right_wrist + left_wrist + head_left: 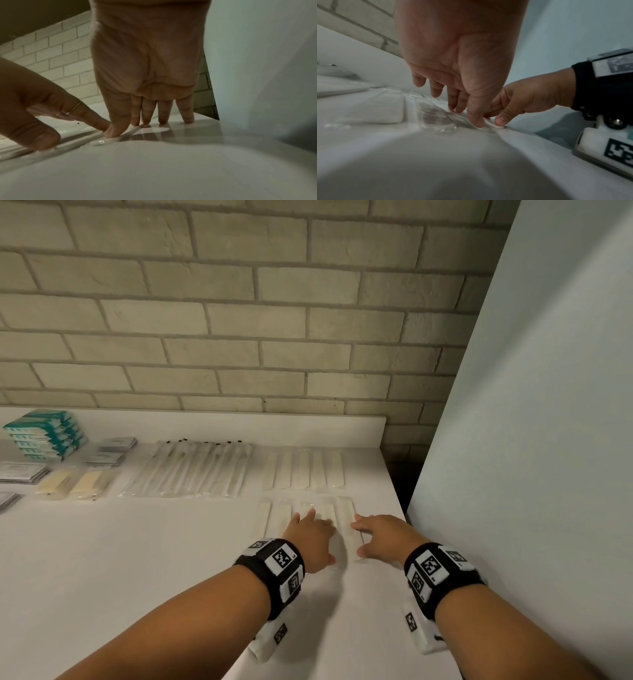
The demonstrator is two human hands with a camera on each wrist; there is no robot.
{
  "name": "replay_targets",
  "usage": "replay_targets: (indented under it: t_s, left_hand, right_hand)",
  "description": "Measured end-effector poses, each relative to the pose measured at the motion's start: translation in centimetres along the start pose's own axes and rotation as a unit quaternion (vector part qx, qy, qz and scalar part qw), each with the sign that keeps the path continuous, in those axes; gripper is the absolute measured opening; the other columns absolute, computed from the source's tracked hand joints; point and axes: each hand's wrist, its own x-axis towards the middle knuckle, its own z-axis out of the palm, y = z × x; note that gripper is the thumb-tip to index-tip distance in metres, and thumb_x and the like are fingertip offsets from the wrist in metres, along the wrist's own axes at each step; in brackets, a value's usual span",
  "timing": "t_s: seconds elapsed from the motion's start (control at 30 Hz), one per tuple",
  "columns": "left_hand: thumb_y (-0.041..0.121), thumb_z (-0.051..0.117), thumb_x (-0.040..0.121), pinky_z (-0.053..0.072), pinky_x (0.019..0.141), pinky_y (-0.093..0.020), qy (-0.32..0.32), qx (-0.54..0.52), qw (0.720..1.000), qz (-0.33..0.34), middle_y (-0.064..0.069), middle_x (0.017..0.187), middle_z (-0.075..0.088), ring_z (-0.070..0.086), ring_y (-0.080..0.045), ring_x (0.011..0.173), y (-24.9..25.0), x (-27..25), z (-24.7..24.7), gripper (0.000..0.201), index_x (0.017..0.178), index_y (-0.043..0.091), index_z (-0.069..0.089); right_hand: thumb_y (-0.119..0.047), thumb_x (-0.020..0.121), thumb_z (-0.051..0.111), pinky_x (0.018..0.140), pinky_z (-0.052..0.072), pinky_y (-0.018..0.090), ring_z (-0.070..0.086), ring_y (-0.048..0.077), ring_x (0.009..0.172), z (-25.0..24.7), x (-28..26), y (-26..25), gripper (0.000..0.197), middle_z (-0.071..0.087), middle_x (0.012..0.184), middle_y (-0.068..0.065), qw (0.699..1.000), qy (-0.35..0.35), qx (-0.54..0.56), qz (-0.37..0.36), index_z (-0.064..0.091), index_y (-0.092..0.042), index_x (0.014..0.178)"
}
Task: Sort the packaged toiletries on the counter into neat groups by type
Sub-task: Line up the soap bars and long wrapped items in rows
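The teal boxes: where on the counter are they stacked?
In the head view, the teal boxes sit far left against the counter's back edge, beside the grey sachets.

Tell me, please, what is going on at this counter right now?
A person is sorting packaged toiletries on a white counter. Both hands rest on the near row of flat cream packets at the right end: the left hand touches them with straight fingers, and the right hand presses its fingertips on the outermost packet. A second row of the same packets lies behind. Further left lie clear-wrapped toothbrushes, yellow packets, grey sachets and stacked teal boxes.
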Motion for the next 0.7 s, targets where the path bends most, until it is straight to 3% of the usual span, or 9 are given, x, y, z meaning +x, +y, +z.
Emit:
replay_targets:
  t_s: [0.1, 0.17, 0.27, 0.33, 0.6, 0.7]
  left_hand:
    - [0.043, 0.048, 0.095, 0.005, 0.119, -0.048, 0.014, -0.054, 0.998, -0.019, -0.002, 0.162, 0.006, 0.003, -0.026, 0.149, -0.5, -1.0, -0.1, 0.073, 0.154, 0.016, 0.013]
    - [0.04, 0.048, 0.096, 0.005, 0.119, -0.048, 0.026, -0.047, 0.998, -0.029, -0.002, 0.162, 0.005, 0.002, -0.027, 0.149, -1.5, -1.8, 0.0, 0.072, 0.154, 0.015, 0.012]
    - [0.04, 0.05, 0.094, 0.007, 0.118, -0.05, 0.007, 0.019, 0.999, -0.03, 0.0, 0.159, 0.017, 0.005, -0.029, 0.148, -2.9, -2.7, 0.3, 0.067, 0.15, 0.013, 0.024]
    - [0.042, 0.05, 0.093, 0.008, 0.118, -0.05, -0.01, 0.031, 0.999, -0.029, 0.001, 0.158, 0.02, 0.007, -0.029, 0.147, -3.0, -2.8, 0.5, 0.067, 0.15, 0.014, 0.027]
    - [0.046, 0.049, 0.093, 0.011, 0.118, -0.05, -0.011, 0.017, 0.999, -0.032, 0.002, 0.159, 0.021, 0.01, -0.029, 0.147, -3.2, -2.4, 0.5, 0.068, 0.15, 0.017, 0.027]
    - [0.042, 0.047, 0.095, 0.009, 0.119, -0.049, 0.011, -0.016, 0.999, -0.048, 0.0, 0.161, 0.011, 0.008, -0.028, 0.148, -3.5, -2.7, 0.7, 0.07, 0.153, 0.016, 0.016]
  right_hand:
    - [-0.031, 0.087, 0.068, 0.11, 0.032, 0.029, 0.039, 0.012, 0.137, -0.2, -0.1, 0.0, 0.065, 0.032, 0.155, -0.015, 0.997, 0.02, 0.07, 0.001, 0.041, -0.03, 0.146]
    - [-0.033, 0.088, 0.067, 0.111, 0.033, 0.029, 0.039, 0.012, 0.137, -0.4, 0.0, -0.6, 0.064, 0.031, 0.155, -0.014, 0.994, 0.043, 0.097, -0.009, 0.04, -0.03, 0.146]
    - [-0.036, 0.091, 0.061, 0.119, 0.017, 0.046, 0.024, 0.016, 0.145, 0.0, 0.4, -2.5, 0.062, 0.025, 0.158, -0.01, 0.999, 0.015, -0.029, -0.043, 0.038, -0.03, 0.147]
    - [-0.037, 0.09, 0.06, 0.119, 0.005, 0.055, 0.021, 0.018, 0.146, 0.6, 0.7, -3.8, 0.061, 0.024, 0.159, -0.007, 0.992, -0.024, -0.116, -0.045, 0.037, -0.03, 0.147]
    - [-0.038, 0.092, 0.058, 0.117, 0.002, 0.057, 0.022, 0.017, 0.146, 1.3, 0.8, -5.0, 0.059, 0.026, 0.158, -0.008, 0.991, -0.036, -0.126, -0.03, 0.038, -0.029, 0.147]
    - [-0.038, 0.093, 0.055, 0.117, -0.001, 0.056, 0.017, 0.017, 0.148, 1.1, 0.6, -5.1, 0.059, 0.026, 0.159, -0.006, 0.991, -0.026, -0.125, -0.035, 0.035, -0.029, 0.148]
